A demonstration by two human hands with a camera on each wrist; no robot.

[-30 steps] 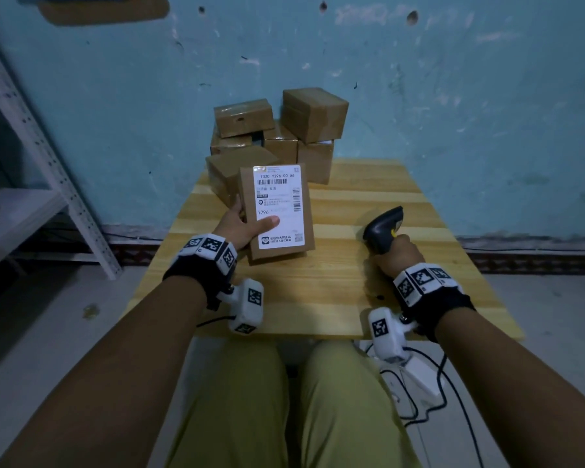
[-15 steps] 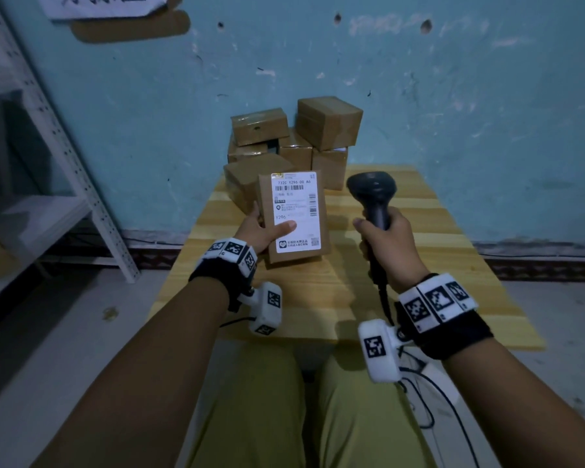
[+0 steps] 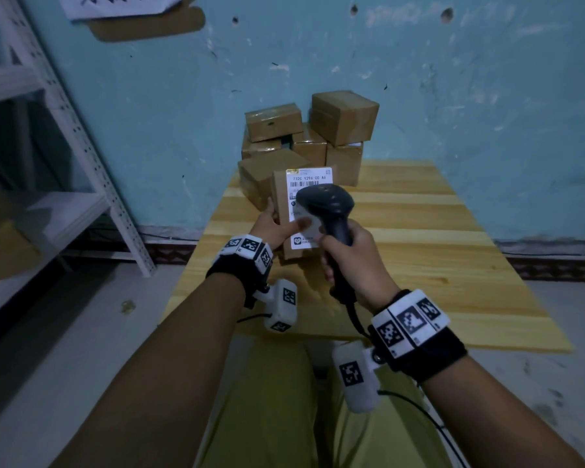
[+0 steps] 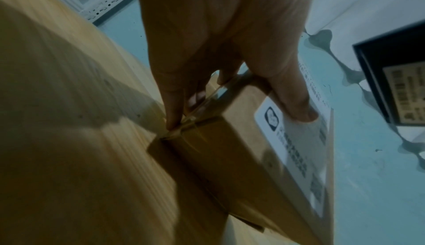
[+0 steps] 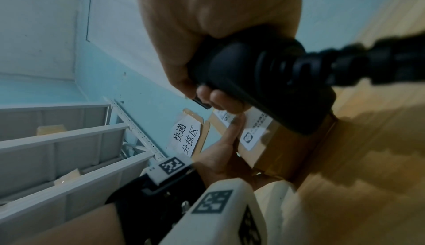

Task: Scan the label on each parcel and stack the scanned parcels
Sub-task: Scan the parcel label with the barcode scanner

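Scanner [image 3: 328, 211] gripped in R hand [image 3: 355, 261], L hand [image 3: 274, 228] pinching upright parcel [image 3: 281, 197], thumb on label [image 3: 309, 179].

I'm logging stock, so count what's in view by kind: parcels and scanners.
Parcel held in left hand: 1
Parcels piled by the wall: 6 visible
Barcode scanner: 1
Total: 8

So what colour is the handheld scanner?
Black, or very dark grey; the scanner shows best in the head view, gripped by the right hand.
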